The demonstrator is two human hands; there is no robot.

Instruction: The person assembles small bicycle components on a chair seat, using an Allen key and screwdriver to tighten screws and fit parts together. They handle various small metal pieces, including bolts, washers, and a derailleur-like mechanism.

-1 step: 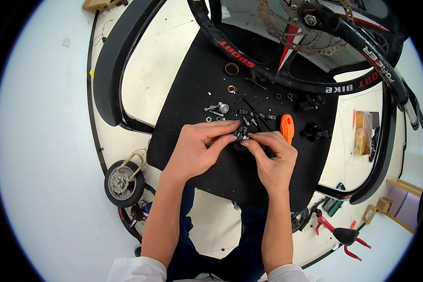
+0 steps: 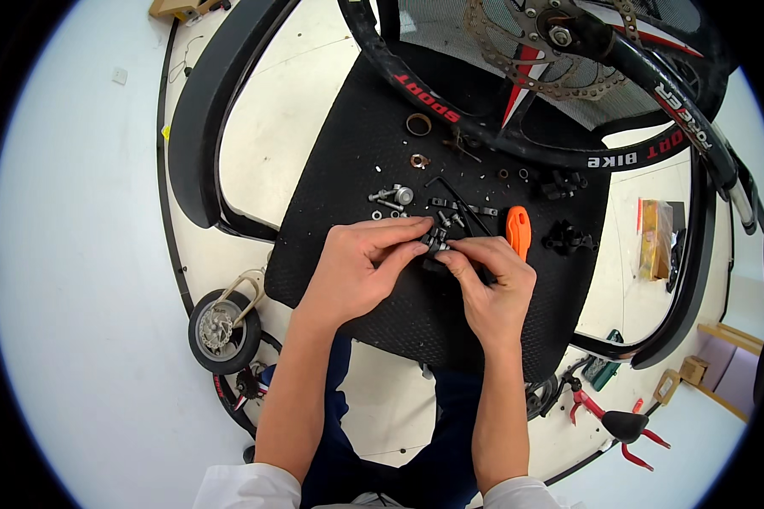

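Between my two hands is a small black metal part with silver bolts (image 2: 435,243), held just over the black mesh chair seat (image 2: 399,318). My left hand (image 2: 356,267) pinches its left side between thumb and fingers. From the right, my right hand (image 2: 494,280) grips the same part with thumb and forefinger. Fingertips cover much of it, so its exact kind is unclear. Just beyond lie small bolts (image 2: 452,220), a black hex key (image 2: 458,197) and a flat metal bracket (image 2: 484,210). An orange-handled tool (image 2: 519,229) rests beside my right hand.
Loose bolts and washers (image 2: 390,203), a metal ring (image 2: 418,125) and black clamp-like parts (image 2: 571,237) are scattered on the seat. A bicycle wheel (image 2: 518,140) with a brake disc spans the far side. Chair armrests (image 2: 197,140) flank both sides.
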